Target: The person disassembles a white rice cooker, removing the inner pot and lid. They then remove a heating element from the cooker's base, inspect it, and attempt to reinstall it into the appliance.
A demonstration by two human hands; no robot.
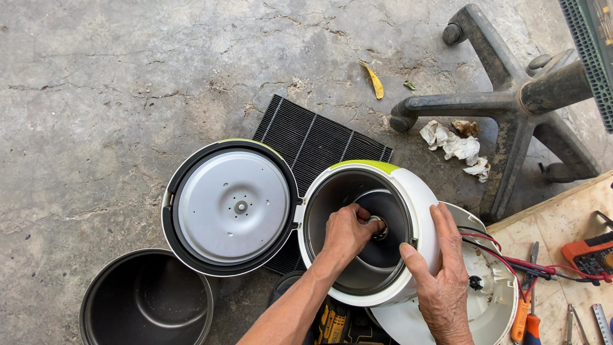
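A white rice cooker body (pixel 418 201) with a green rim lies tilted on its side on a concrete floor. Its hinged lid (pixel 231 207) hangs open to the left, grey inner plate facing up. My left hand (pixel 348 233) reaches inside the cooker cavity, fingers closed around the round metal centre piece (pixel 379 228) of the heating plate. My right hand (pixel 440 281) grips the cooker's outer wall at the right rim, thumb on the edge. The cooker's detached white base (pixel 491 306) lies under and to the right, with red and black wires (pixel 491 246) coming out.
The dark inner pot (pixel 145 300) stands at the lower left. A black ribbed mat (pixel 316 140) lies behind the cooker. An office chair base (pixel 511 102) and crumpled paper (pixel 456 147) are at the right. A wooden board (pixel 562 230) holds a multimeter (pixel 590 252), screwdrivers and pliers.
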